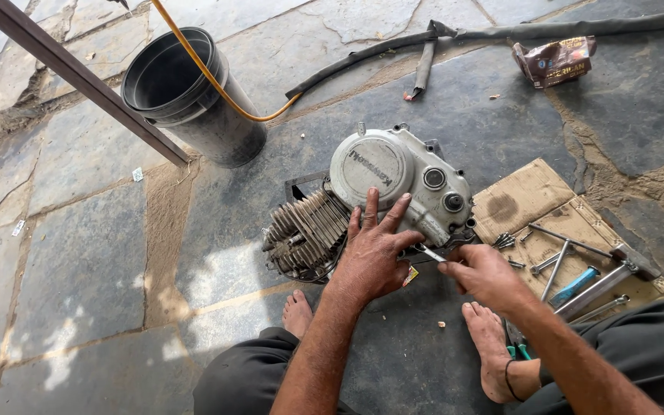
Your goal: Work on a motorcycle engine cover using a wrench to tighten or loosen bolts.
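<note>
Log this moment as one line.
left hand: flat on engine | right hand: holds wrench at engine's lower edge | tools on cardboard

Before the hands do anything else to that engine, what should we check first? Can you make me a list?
1. Left hand steadying the engine: ok, it lies flat on the grey cover with fingers spread.
2. Right hand holding the small wrench: ok, the tip reaches the cover's lower edge.
3. Wrench seated on a bolt: cannot tell, the spot is too small to see.
4. Bare feet away from the engine: not ok, they rest right beside it.
5. Spare tools within reach: ok, laid on the cardboard beside the right hand.
</note>
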